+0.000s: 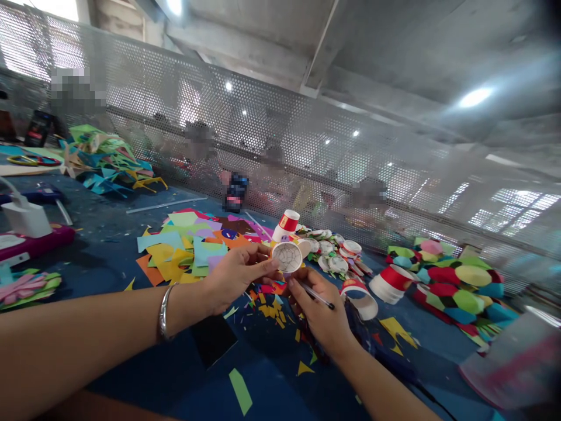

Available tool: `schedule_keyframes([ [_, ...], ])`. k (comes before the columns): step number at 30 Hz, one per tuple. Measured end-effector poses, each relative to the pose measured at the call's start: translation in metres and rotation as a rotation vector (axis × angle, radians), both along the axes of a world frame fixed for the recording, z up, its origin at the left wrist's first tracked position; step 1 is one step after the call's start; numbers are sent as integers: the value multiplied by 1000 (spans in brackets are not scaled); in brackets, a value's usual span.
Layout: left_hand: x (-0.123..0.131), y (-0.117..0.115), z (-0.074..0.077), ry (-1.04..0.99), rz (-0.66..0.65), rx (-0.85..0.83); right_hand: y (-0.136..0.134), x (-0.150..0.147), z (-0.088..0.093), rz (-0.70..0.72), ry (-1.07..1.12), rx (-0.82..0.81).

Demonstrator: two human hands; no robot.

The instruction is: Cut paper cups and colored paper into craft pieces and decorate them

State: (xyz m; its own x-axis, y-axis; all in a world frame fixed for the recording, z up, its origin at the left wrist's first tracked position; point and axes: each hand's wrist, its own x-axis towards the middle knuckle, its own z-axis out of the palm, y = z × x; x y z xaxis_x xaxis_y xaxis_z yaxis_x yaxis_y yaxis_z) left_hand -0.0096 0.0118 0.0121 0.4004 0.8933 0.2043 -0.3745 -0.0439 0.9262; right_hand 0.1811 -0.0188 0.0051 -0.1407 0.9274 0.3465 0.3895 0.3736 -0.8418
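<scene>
My left hand (241,272) pinches the left edge of a round white paper cup base (287,258), whose face is marked with thin dark lines like a ball pattern. Just below it, my right hand (318,310) is closed round a pen (316,295), and its fingertips are close to the lower rim of the base. The pen's dark end points to the lower right; its other end is hidden by the fingers. Small coloured paper scraps (272,310) lie on the blue table under both hands. Behind the base stands a red and white paper cup (288,223).
Coloured paper pieces (175,245) are heaped left of centre. Many cut cup bases (337,263) lie at centre right, near a stacked cup (391,283) and a cup ring (362,298). Patchwork paper balls (460,275) and a clear container (512,356) are on the right. A perforated metal screen (263,140) rises behind.
</scene>
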Motion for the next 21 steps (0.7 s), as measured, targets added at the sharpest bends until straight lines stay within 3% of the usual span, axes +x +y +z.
schedule_keyframes([
  [21,1,-2,1,0,-26,-35,0,0,-2,29,8,41],
])
